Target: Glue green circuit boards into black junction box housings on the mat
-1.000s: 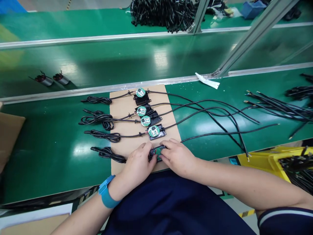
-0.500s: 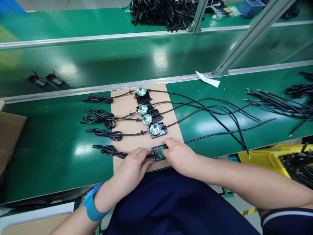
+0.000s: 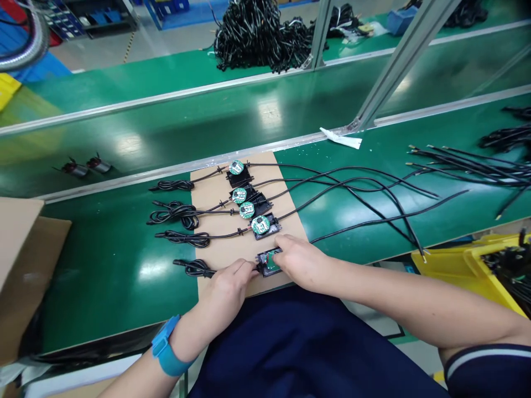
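Note:
A black plastic case (image 3: 264, 272) lies at the near edge of the cardboard sheet (image 3: 226, 251), with a green circuit board (image 3: 271, 261) inside it. My left hand (image 3: 230, 284), closed, pinches the black cable where it enters the case's left end. At the case's right end, my right hand (image 3: 302, 264) is closed with its fingers over the board and case edge; the fingertips are partly hidden. The coiled cable (image 3: 198, 268) runs out left of my left hand. Several more open cases with round circuit boards (image 3: 260, 224) sit in a column farther back.
Long black cables (image 3: 360, 222) stretch right across the green bench (image 3: 112, 265). More cables (image 3: 468, 166) lie at the far right. A yellow bin (image 3: 452, 257) stands below the right edge, and a cardboard box (image 3: 50, 243) at the left. A metal post (image 3: 398, 66) rises behind.
The camera view has tilted up and shifted slightly. My left hand has drawn its fingers in around the cable at the case's left end; my right hand stays at the right end.

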`<action>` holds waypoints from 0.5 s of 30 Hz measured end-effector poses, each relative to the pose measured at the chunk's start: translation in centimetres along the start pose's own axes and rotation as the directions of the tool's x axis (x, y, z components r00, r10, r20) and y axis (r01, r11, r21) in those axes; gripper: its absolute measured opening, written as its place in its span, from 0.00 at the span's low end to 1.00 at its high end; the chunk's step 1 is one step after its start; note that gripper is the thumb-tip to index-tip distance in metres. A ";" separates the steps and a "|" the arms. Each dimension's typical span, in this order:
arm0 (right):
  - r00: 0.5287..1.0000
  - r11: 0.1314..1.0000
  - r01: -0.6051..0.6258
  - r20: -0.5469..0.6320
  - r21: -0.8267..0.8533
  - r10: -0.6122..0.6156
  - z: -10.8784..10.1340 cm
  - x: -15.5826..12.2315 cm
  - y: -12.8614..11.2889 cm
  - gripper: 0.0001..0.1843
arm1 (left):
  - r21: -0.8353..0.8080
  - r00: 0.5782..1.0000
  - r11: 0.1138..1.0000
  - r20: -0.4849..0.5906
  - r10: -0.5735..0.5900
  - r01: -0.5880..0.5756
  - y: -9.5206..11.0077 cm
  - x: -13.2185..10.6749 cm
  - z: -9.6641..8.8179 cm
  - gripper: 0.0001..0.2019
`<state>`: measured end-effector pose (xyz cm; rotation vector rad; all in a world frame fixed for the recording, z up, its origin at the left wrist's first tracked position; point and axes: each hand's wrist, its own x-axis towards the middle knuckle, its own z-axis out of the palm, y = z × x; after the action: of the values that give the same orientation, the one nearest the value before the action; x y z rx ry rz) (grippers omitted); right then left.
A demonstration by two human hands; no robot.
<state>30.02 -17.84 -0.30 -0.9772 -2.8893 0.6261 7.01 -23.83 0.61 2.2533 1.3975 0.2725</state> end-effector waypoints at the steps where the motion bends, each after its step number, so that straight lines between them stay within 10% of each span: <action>1: 1.000 1.000 -0.003 -0.006 0.001 0.003 0.0 0.0 0.0 0.11 | -0.040 1.000 0.999 -0.015 0.000 -0.001 -0.1 0.1 0.2 0.11; 15: 1.000 0.999 -0.018 0.013 0.033 0.018 -0.5 -0.1 -0.4 0.11 | 0.415 0.937 0.877 0.137 -0.322 0.241 3.4 0.0 1.7 0.19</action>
<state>29.93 -17.95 0.32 -1.0001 -2.8746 0.6820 10.39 -25.55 0.75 2.2508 1.7645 -0.3593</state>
